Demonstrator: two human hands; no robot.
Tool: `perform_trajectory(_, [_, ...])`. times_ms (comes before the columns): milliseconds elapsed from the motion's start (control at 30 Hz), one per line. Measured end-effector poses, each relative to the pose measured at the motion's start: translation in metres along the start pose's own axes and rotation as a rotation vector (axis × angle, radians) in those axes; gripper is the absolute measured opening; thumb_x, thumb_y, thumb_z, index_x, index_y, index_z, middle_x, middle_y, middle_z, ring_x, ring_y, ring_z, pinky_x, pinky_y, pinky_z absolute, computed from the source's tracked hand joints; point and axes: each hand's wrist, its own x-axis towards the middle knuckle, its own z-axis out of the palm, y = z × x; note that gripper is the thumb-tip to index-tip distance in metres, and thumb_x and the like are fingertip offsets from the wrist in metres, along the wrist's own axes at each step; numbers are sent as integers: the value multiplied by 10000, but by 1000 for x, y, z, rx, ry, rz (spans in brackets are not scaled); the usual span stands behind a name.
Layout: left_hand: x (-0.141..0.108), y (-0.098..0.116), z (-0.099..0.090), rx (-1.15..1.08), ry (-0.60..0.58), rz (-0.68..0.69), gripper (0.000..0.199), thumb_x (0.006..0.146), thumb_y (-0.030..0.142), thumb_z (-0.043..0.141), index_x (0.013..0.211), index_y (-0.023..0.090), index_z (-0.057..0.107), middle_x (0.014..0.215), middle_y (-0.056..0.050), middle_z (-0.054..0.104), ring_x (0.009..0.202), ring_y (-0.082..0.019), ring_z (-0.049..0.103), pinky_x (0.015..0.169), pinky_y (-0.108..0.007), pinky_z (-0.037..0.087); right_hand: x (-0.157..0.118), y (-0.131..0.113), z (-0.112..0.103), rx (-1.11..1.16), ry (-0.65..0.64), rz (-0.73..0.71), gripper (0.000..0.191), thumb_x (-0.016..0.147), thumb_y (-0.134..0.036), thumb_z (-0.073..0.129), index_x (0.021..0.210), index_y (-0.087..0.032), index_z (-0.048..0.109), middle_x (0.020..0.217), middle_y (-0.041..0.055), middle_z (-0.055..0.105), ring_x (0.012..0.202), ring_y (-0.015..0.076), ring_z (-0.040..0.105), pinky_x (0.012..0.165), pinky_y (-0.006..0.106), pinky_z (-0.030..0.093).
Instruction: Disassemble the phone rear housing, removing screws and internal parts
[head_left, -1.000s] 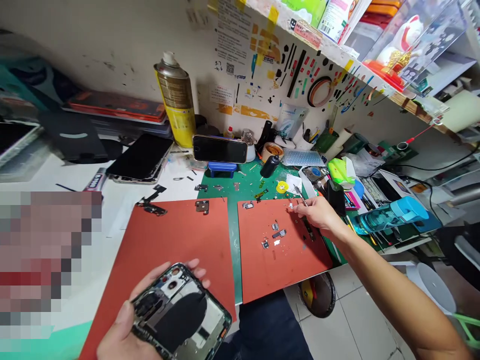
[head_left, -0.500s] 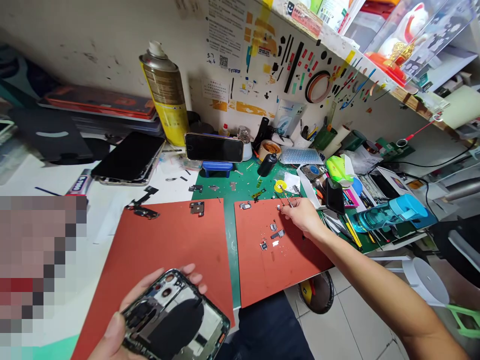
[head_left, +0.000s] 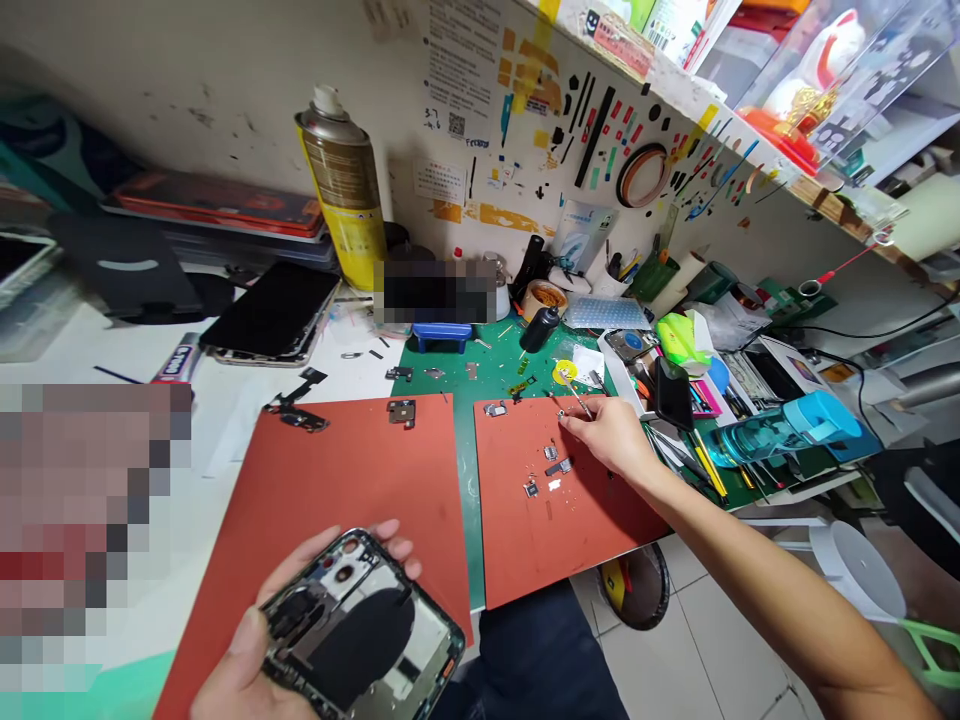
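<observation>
My left hand (head_left: 251, 630) is closed around the edges of an opened phone housing (head_left: 360, 640), tilted above the front of the left red mat. A large round black patch covers much of the housing's inside, and camera openings show at its upper corner. Over the far part of the right red mat, my right hand (head_left: 611, 435) pinches a thin metal tool (head_left: 578, 396) whose exact kind is hard to make out. A tiny part shows at its fingertips. Small phone parts (head_left: 558, 467) lie on the mat just in front of this hand.
A left red mat (head_left: 337, 480) and a right red mat (head_left: 517, 560) lie side by side. Behind stand a spray can (head_left: 349, 200) and a blue phone stand (head_left: 441, 335). Tools and a blue water bottle (head_left: 780, 430) crowd the right side. A shelf (head_left: 675, 90) overhangs.
The view has shifted slightly. My left hand still holds the phone housing, and my right hand stays over the far part of the right mat with the thin tool.
</observation>
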Motion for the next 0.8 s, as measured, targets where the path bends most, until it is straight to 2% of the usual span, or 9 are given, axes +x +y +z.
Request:
perform_trajectory(200, [6, -6, -10, 5, -108, 54, 543, 669, 579, 839, 1137, 312, 779, 1118, -101, 847, 907, -387, 809, 623, -584, 686, 5, -8, 9, -43, 101, -70, 324, 1027, -433, 735, 849, -170, 674, 821, -18, 686, 778, 156, 678, 800, 343, 586])
perform_trajectory(333, [10, -8, -15, -10, -127, 58, 565, 665, 594, 859, 1153, 321, 779, 1150, -104, 844, 949, -395, 806, 647, -609, 686, 10, -4, 14, -6, 139, -81, 323, 1019, -416, 740, 819, -176, 655, 786, -29, 669, 728, 145, 646, 768, 322, 556])
perform_trajectory(433, [9, -8, -13, -16, -104, 50, 553, 675, 596, 845, 1153, 324, 783, 1155, -108, 844, 962, -399, 804, 639, -601, 689, 9, -2, 9, 62, 166, -89, 305, 973, -335, 741, 724, -196, 632, 683, -31, 629, 654, 148, 575, 679, 286, 454])
perform_trajectory(500, [7, -8, -11, -24, -89, 49, 526, 703, 586, 816, 1158, 324, 786, 1156, -109, 846, 941, -383, 811, 641, -559, 696, 3, -1, -3, 118, 199, -87, 276, 954, -312, 698, 706, -203, 647, 648, -17, 615, 627, 155, 530, 635, 289, 383])
perform_trajectory(600, [3, -4, -6, -41, -70, 31, 446, 788, 554, 729, 1160, 314, 786, 1146, -111, 850, 898, -353, 823, 647, -494, 701, -27, 3, -31, 191, 270, -70, 297, 979, -392, 618, 761, -197, 672, 653, -14, 577, 602, 147, 463, 597, 290, 329])
perform_trajectory(700, [2, 0, 0, -79, -22, -2, 397, 879, 531, 611, 1134, 282, 787, 1111, -127, 853, 858, -337, 830, 647, -454, 701, -83, 8, -52, 271, 284, -70, 492, 1005, -570, 587, 666, -214, 577, 607, -34, 459, 574, 131, 378, 543, 280, 291])
perform_trajectory(733, [2, 1, 1, -94, -11, -6, 401, 906, 524, 573, 1123, 262, 785, 1098, -140, 852, 848, -335, 832, 650, -442, 701, -105, 8, -52, 357, 250, -82, 535, 996, -608, 610, 636, -216, 556, 599, -32, 451, 574, 130, 391, 528, 269, 304])
perform_trajectory(800, [2, 1, 3, -115, -24, -3, 421, 956, 494, 501, 1114, 216, 774, 1072, -175, 846, 829, -328, 831, 664, -420, 699, -146, 7, -38, 564, 54, -115, 478, 1014, -589, 630, 717, -214, 647, 660, -2, 569, 614, 148, 516, 553, 244, 420])
